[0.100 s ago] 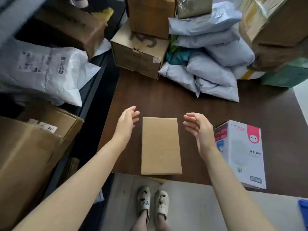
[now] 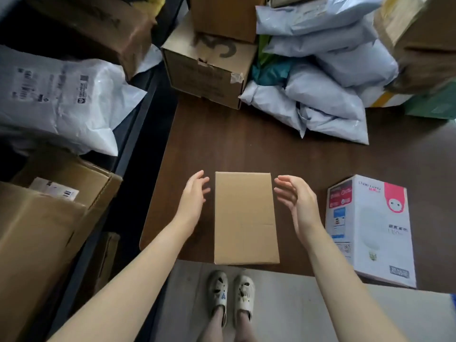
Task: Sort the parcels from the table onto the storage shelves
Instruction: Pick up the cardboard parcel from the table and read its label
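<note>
Near the front edge of the dark brown surface [image 2: 222, 144] lies a plain brown cardboard parcel [image 2: 245, 218], flat and lengthwise, its near end just overhanging the edge. Both hands flank it with palms turned inward. On its left side, the left hand [image 2: 193, 196] is spread open with fingers loosely curved, just beside the box but not touching it. On its right side, the right hand [image 2: 297, 201] is likewise open, fingers curled toward the box edge, a narrow gap between them. Neither hand holds anything.

Right of the right hand, a white bulb box [image 2: 370, 230] with a pink corner lies on the surface, near the front edge. Farther back stands a larger cardboard box [image 2: 204, 67] with a dark marking on top and another carton stacked on it. Beside it, a heap of pale grey mailer bags [image 2: 325, 87] fills the back right. To the left, dark shelves [image 2: 138, 112] carry a white plastic mailer [image 2: 61, 95] and, on a lower level, brown cartons [image 2: 37, 230]. Below the surface edge, two feet in pale sandals [image 2: 230, 294] stand on a grey floor.
</note>
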